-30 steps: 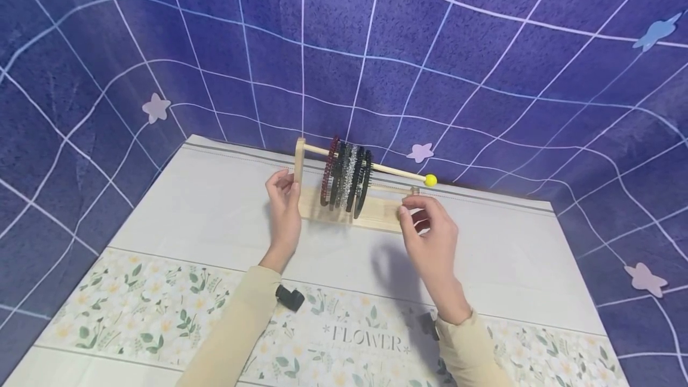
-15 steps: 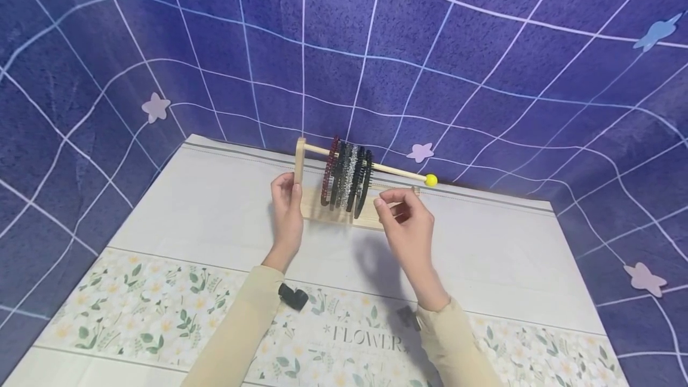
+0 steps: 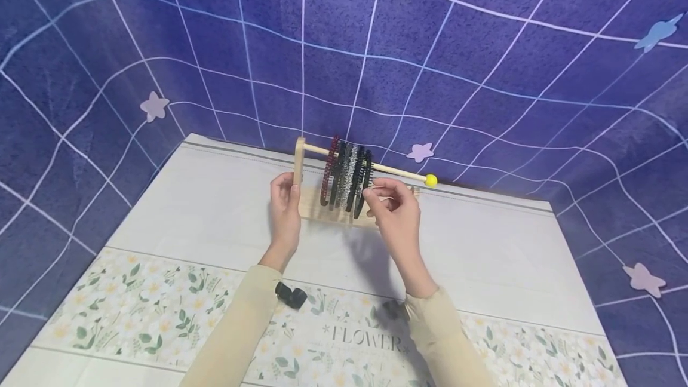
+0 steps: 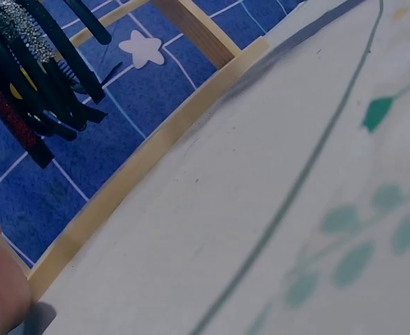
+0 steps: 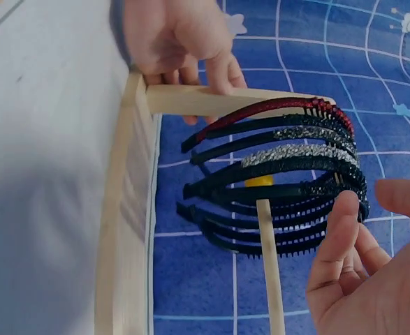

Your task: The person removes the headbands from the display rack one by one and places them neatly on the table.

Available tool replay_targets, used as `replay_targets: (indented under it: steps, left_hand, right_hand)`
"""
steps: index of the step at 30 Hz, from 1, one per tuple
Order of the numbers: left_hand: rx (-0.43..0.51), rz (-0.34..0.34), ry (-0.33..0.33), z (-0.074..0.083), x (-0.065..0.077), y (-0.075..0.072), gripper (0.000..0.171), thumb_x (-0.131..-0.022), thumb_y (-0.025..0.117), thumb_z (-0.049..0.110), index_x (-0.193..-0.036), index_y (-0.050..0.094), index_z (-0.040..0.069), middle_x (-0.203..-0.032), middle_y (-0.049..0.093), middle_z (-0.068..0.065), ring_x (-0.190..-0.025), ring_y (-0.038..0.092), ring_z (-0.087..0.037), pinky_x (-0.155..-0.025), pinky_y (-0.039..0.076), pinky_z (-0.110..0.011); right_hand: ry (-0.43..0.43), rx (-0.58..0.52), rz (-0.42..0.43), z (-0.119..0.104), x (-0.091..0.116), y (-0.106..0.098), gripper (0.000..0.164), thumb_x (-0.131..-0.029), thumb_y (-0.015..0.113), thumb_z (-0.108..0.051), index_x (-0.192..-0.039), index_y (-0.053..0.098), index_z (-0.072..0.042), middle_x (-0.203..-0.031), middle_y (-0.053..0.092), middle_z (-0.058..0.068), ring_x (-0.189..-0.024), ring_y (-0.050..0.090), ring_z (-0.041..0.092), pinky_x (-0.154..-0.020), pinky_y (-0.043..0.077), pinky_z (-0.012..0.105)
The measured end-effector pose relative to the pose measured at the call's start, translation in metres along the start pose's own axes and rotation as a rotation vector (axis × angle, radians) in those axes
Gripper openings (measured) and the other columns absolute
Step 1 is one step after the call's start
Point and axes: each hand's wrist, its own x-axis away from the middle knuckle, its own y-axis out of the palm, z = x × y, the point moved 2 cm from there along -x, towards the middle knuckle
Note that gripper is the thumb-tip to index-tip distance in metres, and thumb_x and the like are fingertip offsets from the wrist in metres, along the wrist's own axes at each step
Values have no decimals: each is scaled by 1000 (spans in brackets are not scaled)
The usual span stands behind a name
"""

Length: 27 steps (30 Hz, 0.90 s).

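A wooden headband stand [image 3: 317, 212] has a rod [image 3: 398, 171] tipped with a yellow ball [image 3: 430, 180]. Several headbands hang side by side on the rod: a dark red one [image 5: 274, 107], a silver glittery one [image 5: 295, 152] and black toothed ones. My left hand [image 3: 285, 214] grips the left upright [image 3: 298, 163], thumb in front and fingers behind it. Beside the rightmost black headband [image 3: 363, 187] is my right hand [image 3: 398, 214], its fingers loosely bent and thumb tip close to the band's edge. Whether they touch I cannot tell. The right hand partly hides the stand's base.
The stand rests on a white table cover [image 3: 215, 208] with a floral band reading FLOWER [image 3: 368, 339]. A blue gridded cloth with stars rises behind the table [image 3: 344, 46]. Another wooden upright piece [image 4: 198, 31] shows in the left wrist view.
My right hand has moved left from the stand's right end to the rightmost headband. My left hand has stayed on the upright. The headbands hang as before.
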Motion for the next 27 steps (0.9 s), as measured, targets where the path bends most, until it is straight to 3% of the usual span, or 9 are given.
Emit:
replay_targets:
  steps: [8, 16, 21, 27]
  left_hand:
    - [-8, -9, -4, 1, 1, -1, 28, -116, 52, 4, -143, 51, 9, -150, 59, -9, -155, 46, -25, -129, 38, -39]
    - [-10, -12, 2, -1, 1, -1, 28, -116, 52, 4, -143, 51, 9, -150, 59, -10, -154, 48, -24, -127, 39, -37]
    - [-17, -22, -2, -1, 1, -1, 28, -116, 51, 5, -145, 49, 8, -154, 56, -13, -157, 44, -26, -130, 37, -41]
    - [-19, -26, 1, 1, 1, -1, 28, -117, 51, 6, -144, 49, 7, -153, 56, -12, -156, 46, -24, -128, 38, -38]
  right_hand:
    - [103, -14, -10, -1, -8, 8, 34, -97, 83, -1, -129, 73, 2, -92, 77, 5, -61, 70, 13, -50, 53, 20]
    - [112, -70, -13, -4, -11, 7, 35, -96, 81, 4, -129, 71, 5, -83, 73, -1, -59, 67, 7, -52, 52, 18]
    - [105, -58, -9, -4, -11, 5, 35, -97, 82, 3, -130, 70, 4, -83, 72, -2, -60, 67, 7, -55, 57, 21]
    - [77, -51, 21, -8, -11, 1, 34, -98, 78, 6, -131, 69, 5, -84, 72, -3, -61, 67, 8, -53, 55, 20]
